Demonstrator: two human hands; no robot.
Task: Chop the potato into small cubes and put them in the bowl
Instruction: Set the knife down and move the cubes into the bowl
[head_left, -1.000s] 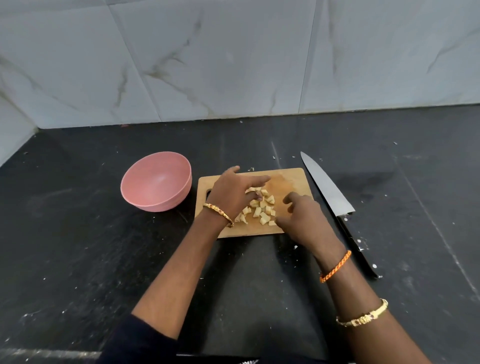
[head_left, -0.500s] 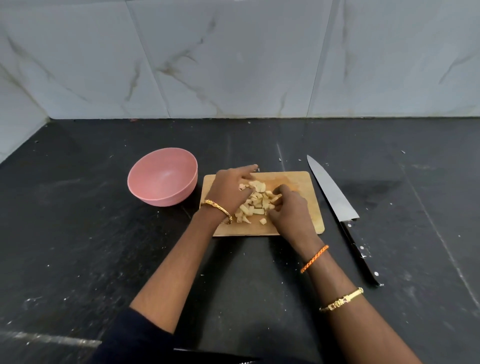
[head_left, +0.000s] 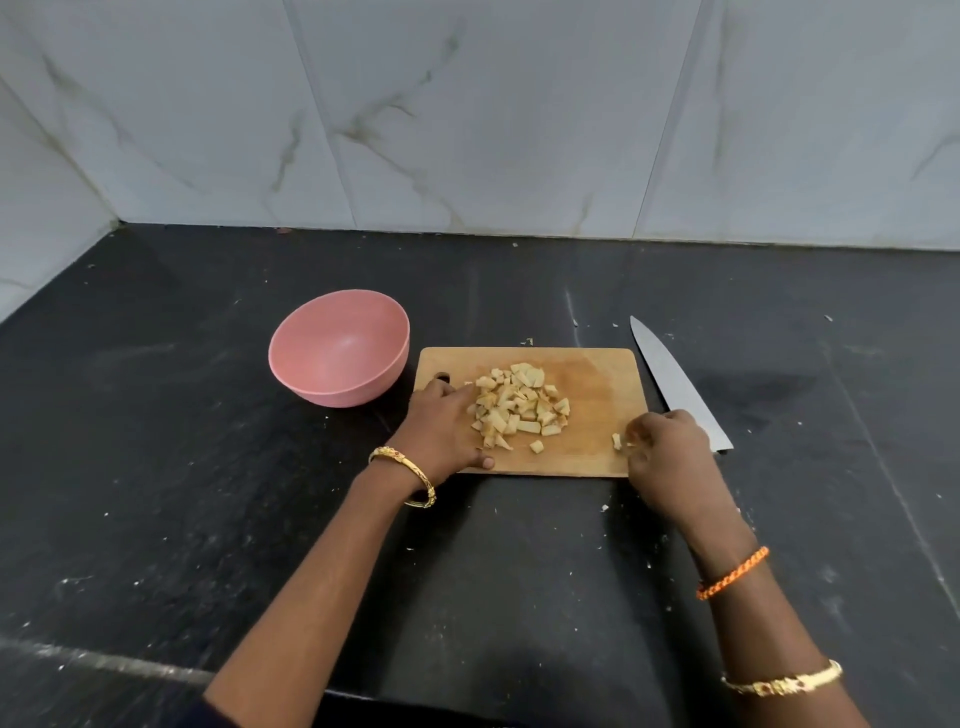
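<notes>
A pile of small pale potato cubes (head_left: 519, 405) lies in the middle of the wooden cutting board (head_left: 597, 384). My left hand (head_left: 447, 428) rests on the board's left part, fingers straight against the pile's left side. My right hand (head_left: 667, 449) sits at the board's right front corner, fingers curled, pinching a small potato bit, with one stray cube (head_left: 617, 440) just left of the fingertips. The pink bowl (head_left: 332, 395) stands left of the board with nothing in it.
A large kitchen knife (head_left: 675, 384) lies on the black counter right of the board, tip pointing away; my right hand hides its handle. Small potato scraps dot the counter. A marble-tiled wall closes the back and left.
My right hand has moved from the pile to the board's right front corner. The cubes are gathered into a tighter heap. My left hand has slid back to the pile's left side.
</notes>
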